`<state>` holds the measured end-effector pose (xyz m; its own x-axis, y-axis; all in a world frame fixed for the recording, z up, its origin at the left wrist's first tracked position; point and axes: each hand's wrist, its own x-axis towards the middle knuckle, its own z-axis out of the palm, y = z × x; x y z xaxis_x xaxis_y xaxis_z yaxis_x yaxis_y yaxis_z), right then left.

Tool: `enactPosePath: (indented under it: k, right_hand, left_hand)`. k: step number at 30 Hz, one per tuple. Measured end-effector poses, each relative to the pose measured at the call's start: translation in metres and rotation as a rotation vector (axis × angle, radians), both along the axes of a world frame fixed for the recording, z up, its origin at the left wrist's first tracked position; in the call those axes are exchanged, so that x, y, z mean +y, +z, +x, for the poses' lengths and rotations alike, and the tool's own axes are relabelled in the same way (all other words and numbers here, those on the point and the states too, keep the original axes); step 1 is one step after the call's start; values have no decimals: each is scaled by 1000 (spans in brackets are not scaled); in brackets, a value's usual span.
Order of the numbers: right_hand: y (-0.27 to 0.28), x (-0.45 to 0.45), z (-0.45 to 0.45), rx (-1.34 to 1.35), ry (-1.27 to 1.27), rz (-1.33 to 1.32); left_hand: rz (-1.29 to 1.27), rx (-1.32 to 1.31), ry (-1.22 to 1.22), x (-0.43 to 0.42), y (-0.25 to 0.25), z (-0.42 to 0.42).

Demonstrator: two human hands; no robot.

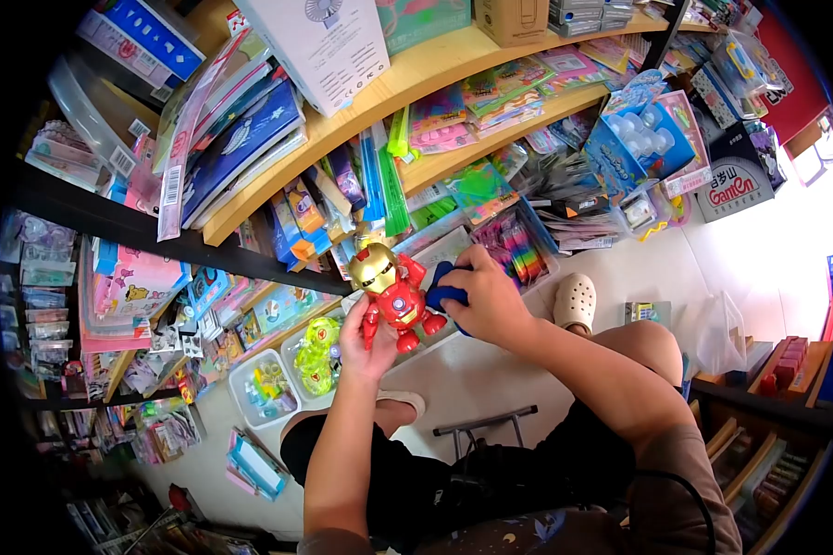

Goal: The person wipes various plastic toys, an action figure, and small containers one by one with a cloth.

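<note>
Left hand point(365, 340) grips a red-and-gold toy figure point(402, 303), centre frame, right hand point(492, 298) pinches dark blue cloth point(448, 289) beside it

I find the toy figure point(404, 303) I hold to be smooth plastic, glossy red, its gold helmet point(372, 265) showing a metallic sheen. The blue cloth point(446, 289) I grip appears matt. Shelf board point(426, 72): pale wood, smooth. White box point(329, 69): smooth card. My shorts point(393, 472): matt black cloth. Clog point(576, 298): matt, moulded, perforated. Stool frame point(486, 422): grey metal.
</note>
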<state>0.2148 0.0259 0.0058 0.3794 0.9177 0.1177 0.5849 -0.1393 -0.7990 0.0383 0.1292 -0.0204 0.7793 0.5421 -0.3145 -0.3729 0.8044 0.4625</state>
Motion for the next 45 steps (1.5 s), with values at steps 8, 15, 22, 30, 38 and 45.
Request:
enactPosePath:
  k: [8,15,22,30,38,45]
  right_hand:
    - [16,6,5,-43,-32,158]
    - [19,6,-8,-240,39,186]
    - [20,6,-6,-292,31,160]
    - [8,6,-19,-229,3,59]
    - [11,13,-13,-94,-131,95]
    - [13,17,1,-203,-75,219]
  left_hand:
    - [-18,29,128,4,-8,-3]
    - [124,115,-35,-9,-12,5]
    - [544,475,-177,-21,5,14]
    - [1294,821,36,-23,-32,26]
    - [1418,837,10,-21,13,30]
    - [1261,640,-21,-8,0,15]
